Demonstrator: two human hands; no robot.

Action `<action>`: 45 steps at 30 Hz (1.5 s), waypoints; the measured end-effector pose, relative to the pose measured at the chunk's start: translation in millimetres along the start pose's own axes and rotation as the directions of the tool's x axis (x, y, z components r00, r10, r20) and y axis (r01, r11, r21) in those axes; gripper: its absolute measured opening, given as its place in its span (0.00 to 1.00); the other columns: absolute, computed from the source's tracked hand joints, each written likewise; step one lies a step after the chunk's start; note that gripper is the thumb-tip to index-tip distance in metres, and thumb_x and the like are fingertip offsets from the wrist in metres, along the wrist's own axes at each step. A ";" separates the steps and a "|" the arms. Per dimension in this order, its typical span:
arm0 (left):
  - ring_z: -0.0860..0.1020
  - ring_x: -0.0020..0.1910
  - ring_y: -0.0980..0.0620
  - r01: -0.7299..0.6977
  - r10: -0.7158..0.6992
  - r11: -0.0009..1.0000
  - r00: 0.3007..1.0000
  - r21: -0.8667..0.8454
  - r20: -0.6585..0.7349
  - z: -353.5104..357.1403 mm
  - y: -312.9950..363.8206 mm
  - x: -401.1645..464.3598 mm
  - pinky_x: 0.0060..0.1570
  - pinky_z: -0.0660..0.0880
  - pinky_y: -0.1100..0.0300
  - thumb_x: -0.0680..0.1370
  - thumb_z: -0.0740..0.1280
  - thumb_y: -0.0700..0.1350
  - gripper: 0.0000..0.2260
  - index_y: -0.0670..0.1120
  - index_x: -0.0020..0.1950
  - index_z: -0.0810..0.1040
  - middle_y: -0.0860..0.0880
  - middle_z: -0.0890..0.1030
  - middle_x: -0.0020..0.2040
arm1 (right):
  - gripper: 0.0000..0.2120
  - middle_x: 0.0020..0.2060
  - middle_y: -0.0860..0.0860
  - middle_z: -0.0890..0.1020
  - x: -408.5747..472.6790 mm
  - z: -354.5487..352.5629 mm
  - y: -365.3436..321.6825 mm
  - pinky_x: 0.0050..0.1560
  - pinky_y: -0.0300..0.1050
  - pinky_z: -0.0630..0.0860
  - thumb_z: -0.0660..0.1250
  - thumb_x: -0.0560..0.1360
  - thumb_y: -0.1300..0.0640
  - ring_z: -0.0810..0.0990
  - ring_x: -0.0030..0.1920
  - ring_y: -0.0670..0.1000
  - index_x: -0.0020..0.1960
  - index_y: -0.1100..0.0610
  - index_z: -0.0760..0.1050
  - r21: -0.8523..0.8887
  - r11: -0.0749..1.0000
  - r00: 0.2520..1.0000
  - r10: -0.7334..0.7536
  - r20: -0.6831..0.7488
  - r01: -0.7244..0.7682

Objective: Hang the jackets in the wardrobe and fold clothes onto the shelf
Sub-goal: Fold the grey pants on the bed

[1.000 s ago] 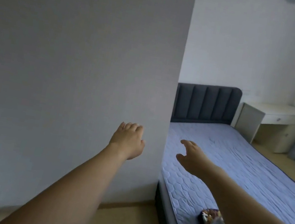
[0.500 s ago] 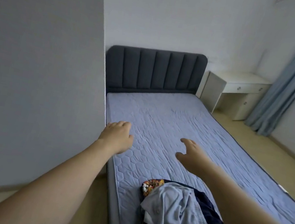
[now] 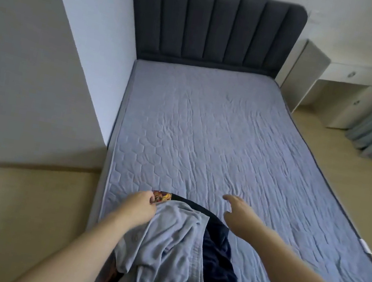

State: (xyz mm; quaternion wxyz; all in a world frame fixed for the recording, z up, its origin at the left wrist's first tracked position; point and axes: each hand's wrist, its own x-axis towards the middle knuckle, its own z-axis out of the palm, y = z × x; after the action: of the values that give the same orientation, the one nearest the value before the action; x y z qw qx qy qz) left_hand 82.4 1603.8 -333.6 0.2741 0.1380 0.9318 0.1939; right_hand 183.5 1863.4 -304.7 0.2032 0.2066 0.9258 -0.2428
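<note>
L hand (image 3: pixel 141 204) now on grey shirt (image 3: pixel 169 244), was in air

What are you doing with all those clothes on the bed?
A person is starting on a pile of clothes at the near end of the bed. The left hand touches the top edge of a light blue shirt on the pile. The right hand hovers open beside it, holding nothing. Nothing is folded or hung yet.
</note>
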 end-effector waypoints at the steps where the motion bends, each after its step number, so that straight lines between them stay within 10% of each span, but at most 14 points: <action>1: 0.78 0.49 0.46 0.013 -0.013 1.000 0.998 -0.002 0.053 26.9 7.8 -0.7 0.46 0.73 0.57 0.78 0.59 0.45 0.08 0.46 0.45 0.76 0.45 0.81 0.51 | 0.27 0.76 0.50 0.60 8.4 7.1 16.5 0.62 0.45 0.69 0.55 0.79 0.62 0.66 0.72 0.54 0.77 0.52 0.58 -0.025 1.000 0.999 -0.012 0.043 0.013; 6: 0.79 0.51 0.42 0.044 -0.035 0.999 0.960 -0.028 0.277 172.6 50.1 18.0 0.49 0.76 0.51 0.79 0.57 0.41 0.10 0.42 0.49 0.77 0.41 0.81 0.49 | 0.29 0.75 0.47 0.62 80.2 51.8 87.4 0.66 0.47 0.69 0.54 0.78 0.64 0.67 0.71 0.54 0.76 0.47 0.59 -0.205 0.969 0.978 -0.098 0.183 0.136; 12: 0.74 0.60 0.46 0.338 -0.345 0.936 0.936 0.094 0.065 331.9 60.8 75.3 0.53 0.73 0.52 0.74 0.63 0.64 0.27 0.45 0.64 0.70 0.47 0.74 0.60 | 0.32 0.75 0.47 0.61 196.3 167.0 146.2 0.71 0.49 0.62 0.55 0.76 0.65 0.62 0.73 0.54 0.77 0.45 0.57 -0.401 0.793 0.870 -0.310 0.383 0.459; 18: 0.72 0.63 0.48 0.430 -0.421 0.890 0.903 0.152 -0.089 375.9 36.1 102.0 0.54 0.74 0.57 0.77 0.62 0.47 0.18 0.45 0.65 0.64 0.47 0.71 0.64 | 0.23 0.70 0.51 0.66 245.4 256.5 169.7 0.71 0.49 0.59 0.59 0.76 0.57 0.63 0.72 0.55 0.71 0.50 0.64 -0.420 0.701 0.817 -0.501 0.285 0.576; 24: 0.77 0.47 0.44 0.396 -0.423 0.904 0.886 -0.161 -0.193 270.9 58.0 61.7 0.43 0.73 0.51 0.82 0.57 0.49 0.07 0.47 0.47 0.68 0.45 0.80 0.50 | 0.14 0.61 0.49 0.71 213.7 215.0 134.2 0.63 0.48 0.64 0.58 0.79 0.47 0.73 0.61 0.55 0.61 0.50 0.74 -0.422 0.635 0.735 -0.667 0.124 0.647; 29: 0.77 0.51 0.39 0.385 -0.362 0.922 0.802 -0.053 -0.475 110.7 135.6 -16.7 0.41 0.67 0.54 0.76 0.58 0.44 0.08 0.46 0.52 0.74 0.43 0.81 0.55 | 0.09 0.42 0.48 0.77 123.4 80.0 62.6 0.46 0.48 0.69 0.55 0.79 0.52 0.77 0.46 0.55 0.51 0.51 0.73 0.175 0.752 0.759 -0.650 0.035 0.636; 35: 0.74 0.44 0.37 0.260 -0.226 0.964 0.704 -0.051 -0.673 -54.1 253.6 -134.2 0.37 0.64 0.54 0.73 0.56 0.43 0.06 0.46 0.35 0.63 0.39 0.80 0.46 | 0.14 0.37 0.39 0.72 -21.6 -67.3 29.4 0.36 0.40 0.64 0.62 0.71 0.38 0.72 0.39 0.44 0.49 0.43 0.61 0.196 0.491 0.519 -0.845 -0.128 0.849; 40: 0.67 0.29 0.50 0.115 0.054 0.969 0.762 0.218 -0.645 -105.6 337.1 -205.9 0.28 0.56 0.57 0.66 0.53 0.50 0.06 0.48 0.33 0.63 0.51 0.69 0.29 | 0.07 0.37 0.52 0.78 -68.3 -169.6 29.7 0.35 0.49 0.73 0.59 0.71 0.62 0.77 0.38 0.58 0.46 0.53 0.69 0.286 0.721 0.775 -0.602 -0.193 0.631; 45: 0.72 0.36 0.50 0.142 -0.023 0.933 0.941 0.330 -0.338 -80.3 368.8 -218.1 0.32 0.63 0.56 0.71 0.63 0.49 0.05 0.51 0.40 0.67 0.49 0.75 0.40 | 0.07 0.41 0.52 0.78 -94.4 -265.5 104.2 0.37 0.47 0.70 0.60 0.69 0.59 0.75 0.40 0.57 0.47 0.51 0.71 -0.211 0.855 0.806 -0.518 -0.286 0.474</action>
State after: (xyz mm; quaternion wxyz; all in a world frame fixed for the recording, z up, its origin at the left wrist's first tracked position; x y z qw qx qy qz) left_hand 269.8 1828.5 -10.4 0.0941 0.1104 0.9888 0.0339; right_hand 238.9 2061.2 -85.6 -0.0134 -0.0185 0.9818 -0.1883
